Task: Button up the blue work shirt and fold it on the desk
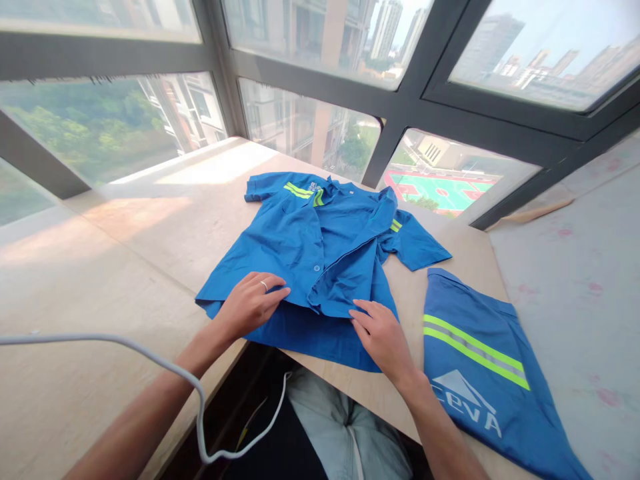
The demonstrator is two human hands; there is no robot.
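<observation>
L hand point(254, 301) & R hand point(384, 337) apart at front hem point(334, 313) of blue shirt point(290, 240), can't tell if gripping.

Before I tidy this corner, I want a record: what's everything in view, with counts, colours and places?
Shirt: one, blue, centre
Lettered garment: one, blue, right of shirt
Ledge: one, beige, beneath both
Cable: one, whitish, lower left
Window panes: several, clear, behind the ledge
Window frames: several, dark grey, around panes
Buildings: several, pale, outside
Trees: several, green, outside
Sports court: one, green and red, outside
Wall: one, white with pink flowers, right
Trousers: one pair, greyish, below the ledge
Left hand: one, ringed, at the shirt's front hem
Right hand: one, same hem
</observation>
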